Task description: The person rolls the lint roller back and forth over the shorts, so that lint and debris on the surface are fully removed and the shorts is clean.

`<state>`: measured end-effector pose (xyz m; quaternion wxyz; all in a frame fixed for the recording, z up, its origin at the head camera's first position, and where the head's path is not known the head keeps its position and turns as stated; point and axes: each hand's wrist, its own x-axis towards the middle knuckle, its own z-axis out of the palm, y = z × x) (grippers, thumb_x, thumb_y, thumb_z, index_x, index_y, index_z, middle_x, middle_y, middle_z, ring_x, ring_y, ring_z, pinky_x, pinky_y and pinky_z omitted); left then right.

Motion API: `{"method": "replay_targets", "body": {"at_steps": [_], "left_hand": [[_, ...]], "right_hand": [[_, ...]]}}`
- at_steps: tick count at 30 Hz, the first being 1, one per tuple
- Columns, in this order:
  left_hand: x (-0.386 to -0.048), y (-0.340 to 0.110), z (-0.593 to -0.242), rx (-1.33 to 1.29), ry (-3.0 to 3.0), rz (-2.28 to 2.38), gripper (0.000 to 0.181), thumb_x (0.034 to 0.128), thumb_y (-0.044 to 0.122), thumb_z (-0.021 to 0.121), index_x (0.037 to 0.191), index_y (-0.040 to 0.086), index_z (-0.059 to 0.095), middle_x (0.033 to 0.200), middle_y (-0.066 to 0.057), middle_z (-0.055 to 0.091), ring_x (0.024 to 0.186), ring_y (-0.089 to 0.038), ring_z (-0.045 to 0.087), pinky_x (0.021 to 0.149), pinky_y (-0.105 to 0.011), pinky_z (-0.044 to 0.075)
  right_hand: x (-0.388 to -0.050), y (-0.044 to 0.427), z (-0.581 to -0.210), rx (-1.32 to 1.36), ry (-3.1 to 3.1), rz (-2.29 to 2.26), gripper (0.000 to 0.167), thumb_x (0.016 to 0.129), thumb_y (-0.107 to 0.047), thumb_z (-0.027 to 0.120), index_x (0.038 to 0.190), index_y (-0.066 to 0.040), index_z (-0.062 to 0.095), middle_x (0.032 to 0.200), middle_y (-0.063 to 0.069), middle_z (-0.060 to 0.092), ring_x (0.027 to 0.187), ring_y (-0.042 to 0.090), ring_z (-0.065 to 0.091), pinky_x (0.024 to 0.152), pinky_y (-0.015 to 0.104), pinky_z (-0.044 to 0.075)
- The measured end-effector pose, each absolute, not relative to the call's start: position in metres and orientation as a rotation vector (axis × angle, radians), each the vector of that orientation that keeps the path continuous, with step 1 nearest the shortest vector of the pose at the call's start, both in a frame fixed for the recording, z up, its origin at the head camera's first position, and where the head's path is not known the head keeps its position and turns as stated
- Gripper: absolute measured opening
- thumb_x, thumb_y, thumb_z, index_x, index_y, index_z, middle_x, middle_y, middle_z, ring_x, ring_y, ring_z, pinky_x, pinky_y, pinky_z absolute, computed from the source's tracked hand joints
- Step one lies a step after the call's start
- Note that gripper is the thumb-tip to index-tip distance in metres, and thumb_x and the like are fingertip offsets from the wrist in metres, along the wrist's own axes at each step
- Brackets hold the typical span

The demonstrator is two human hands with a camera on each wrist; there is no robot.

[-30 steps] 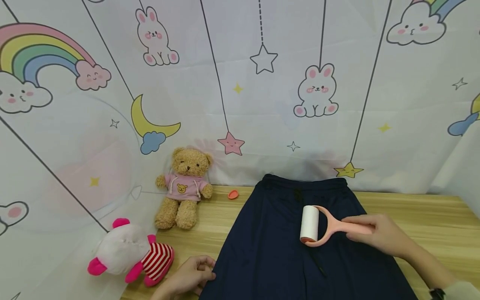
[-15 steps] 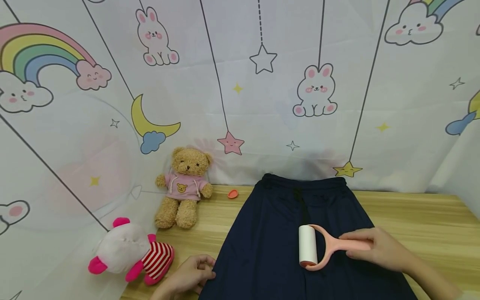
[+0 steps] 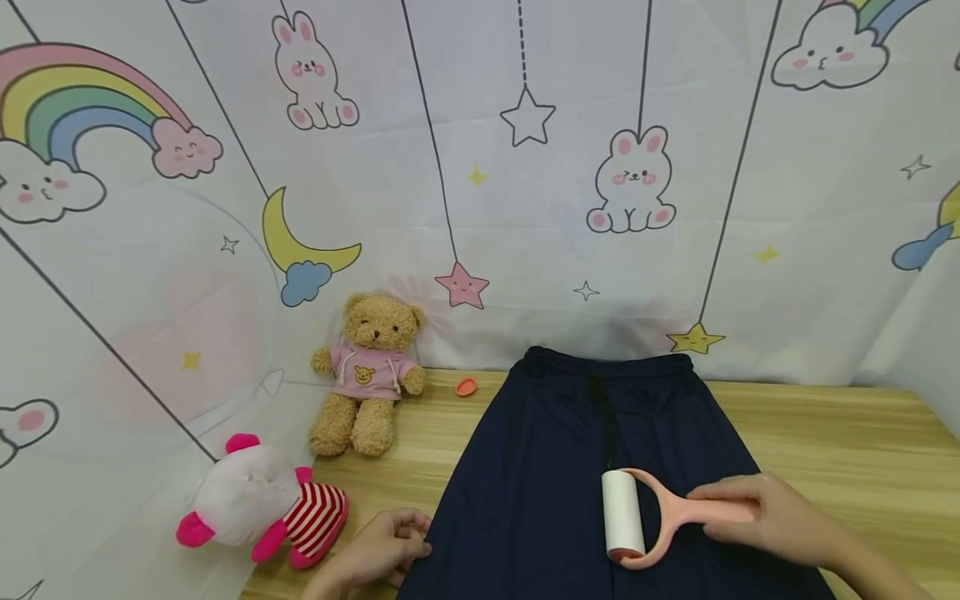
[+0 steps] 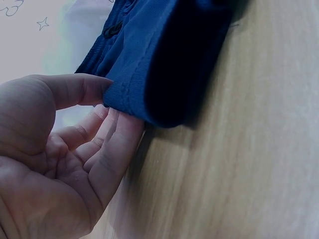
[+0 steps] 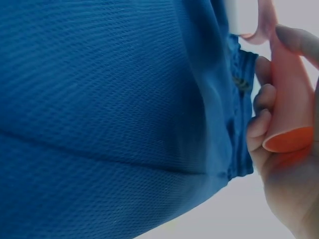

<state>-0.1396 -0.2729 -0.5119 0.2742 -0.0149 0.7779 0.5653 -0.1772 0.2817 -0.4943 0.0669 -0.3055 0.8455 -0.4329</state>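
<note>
Dark navy drawstring shorts [image 3: 525, 475] lie flat on the wooden table, waistband toward the back wall. At their left edge my left hand [image 3: 382, 546] pinches the fabric. In the left wrist view, thumb and fingers of that hand [image 4: 65, 159] hold the hem of the shorts [image 4: 132, 79]. My right hand [image 3: 783, 515] grips the pink handle of a lint roller [image 3: 624, 515], whose white cylinder sits over the middle of the shorts, below the drawstring. The right wrist view shows the fingers curled round the lint roller's handle [image 5: 290, 94], its hollow end toward the camera.
A brown teddy bear [image 3: 375, 375] in a pink hoodie sits at the back left. Nearer lies a white and pink plush toy [image 3: 251, 500] with striped clothing. A small orange oval piece [image 3: 466, 387] rests on the table [image 3: 840, 442]. A printed cloth [image 3: 570, 250] hangs behind.
My right hand has drawn the lint roller down the shorts toward me, from near the waistband to below the drawstring. The left hand keeps its place at the edge.
</note>
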Motion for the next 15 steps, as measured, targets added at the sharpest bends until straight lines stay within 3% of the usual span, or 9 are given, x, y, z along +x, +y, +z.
{"method": "replay_targets", "body": {"at_steps": [8, 15], "left_hand": [[-0.1431, -0.2764, -0.5127, 0.006, 2.054, 1.526, 0.022, 0.0927, 0.01, 0.07, 0.113, 0.003, 0.067, 0.085, -0.006, 0.069, 0.069, -0.017, 0.068, 0.056, -0.03, 0.056], [-0.1399, -0.2736, -0.5129, -0.023, 2.088, 1.531, 0.022, 0.0927, 0.007, 0.069, 0.114, 0.001, 0.066, 0.083, -0.005, 0.068, 0.067, -0.016, 0.066, 0.053, -0.029, 0.054]], "right_hand": [[-0.1732, 0.285, -0.4964, -0.942, 2.564, -1.294, 0.029, 0.094, -0.016, 0.077, 0.124, -0.018, 0.077, 0.111, -0.009, 0.075, 0.09, 0.006, 0.067, 0.071, 0.028, 0.055], [-0.1664, 0.2915, -0.4985, -1.038, 2.623, -1.292, 0.032, 0.091, -0.011, 0.08, 0.122, -0.018, 0.077, 0.099, -0.013, 0.074, 0.078, 0.004, 0.063, 0.062, 0.026, 0.05]]}}
